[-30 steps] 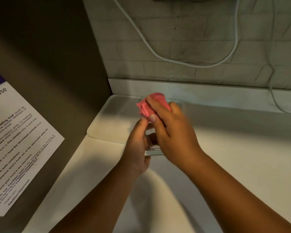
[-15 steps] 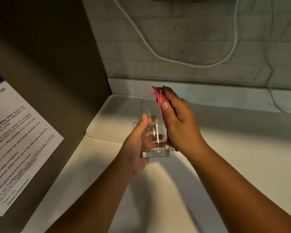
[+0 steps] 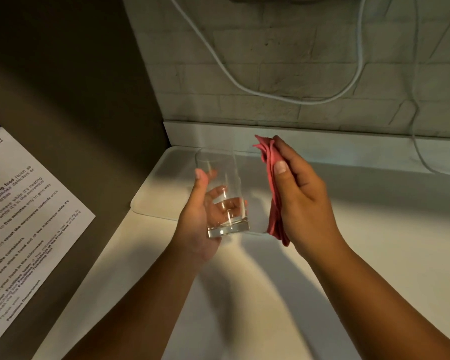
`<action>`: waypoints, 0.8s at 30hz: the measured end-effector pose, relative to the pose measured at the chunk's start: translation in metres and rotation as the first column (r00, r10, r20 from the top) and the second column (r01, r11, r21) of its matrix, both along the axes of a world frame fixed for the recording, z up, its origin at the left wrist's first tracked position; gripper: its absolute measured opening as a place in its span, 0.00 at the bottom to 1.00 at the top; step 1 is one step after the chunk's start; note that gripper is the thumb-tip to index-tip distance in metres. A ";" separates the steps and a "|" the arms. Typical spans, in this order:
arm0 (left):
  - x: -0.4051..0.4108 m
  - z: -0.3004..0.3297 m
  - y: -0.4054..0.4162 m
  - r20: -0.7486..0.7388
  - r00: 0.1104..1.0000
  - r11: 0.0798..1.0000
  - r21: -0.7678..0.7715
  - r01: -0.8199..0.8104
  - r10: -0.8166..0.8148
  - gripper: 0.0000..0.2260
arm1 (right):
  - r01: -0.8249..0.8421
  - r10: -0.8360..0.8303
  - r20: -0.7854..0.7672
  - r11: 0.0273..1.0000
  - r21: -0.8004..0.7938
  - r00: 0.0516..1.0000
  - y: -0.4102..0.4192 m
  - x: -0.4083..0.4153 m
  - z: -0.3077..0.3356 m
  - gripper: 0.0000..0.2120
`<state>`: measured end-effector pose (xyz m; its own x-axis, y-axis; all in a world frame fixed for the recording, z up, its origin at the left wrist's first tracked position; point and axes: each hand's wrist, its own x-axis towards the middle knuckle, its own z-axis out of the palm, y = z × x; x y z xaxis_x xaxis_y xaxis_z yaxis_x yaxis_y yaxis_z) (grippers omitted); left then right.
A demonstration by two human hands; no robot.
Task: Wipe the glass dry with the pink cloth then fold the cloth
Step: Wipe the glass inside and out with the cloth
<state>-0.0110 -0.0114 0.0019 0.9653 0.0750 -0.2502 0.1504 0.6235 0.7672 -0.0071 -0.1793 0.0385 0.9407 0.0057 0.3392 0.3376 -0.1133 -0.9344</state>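
Observation:
A clear, tall drinking glass (image 3: 220, 167) is held upright above the white counter, its thick base toward me. My left hand (image 3: 198, 222) grips its lower half, thumb on the near side and fingers showing through the glass. My right hand (image 3: 304, 198) holds the bunched pink cloth (image 3: 272, 183) a short way to the right of the glass. The cloth hangs in folds from my thumb and does not touch the glass.
A white tray (image 3: 156, 198) lies in the counter's back left corner under the glass. A dark appliance side with a printed notice (image 3: 24, 224) stands at the left. White cables (image 3: 244, 81) hang on the brick wall behind. White counter (image 3: 374, 242) stretches to the right.
The cloth was stuffed in the glass mouth, then pressed along its right side. Now my right hand has pulled it away to the right, leaving a gap.

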 end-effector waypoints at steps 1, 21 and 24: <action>0.001 0.000 0.000 0.020 1.000 1.000 -0.005 0.020 -0.020 0.34 | -0.002 0.002 0.016 1.000 -0.021 1.000 0.000 -0.004 -0.001 0.19; -0.008 -0.010 -0.021 0.010 0.981 0.972 0.138 0.191 -0.194 0.27 | 0.198 0.038 0.313 0.703 -0.683 0.949 0.029 -0.014 0.002 0.24; -0.006 -0.009 -0.022 0.025 0.991 0.976 0.181 0.124 -0.131 0.34 | 0.164 -0.065 0.193 0.813 -0.559 0.979 0.027 0.010 0.002 0.22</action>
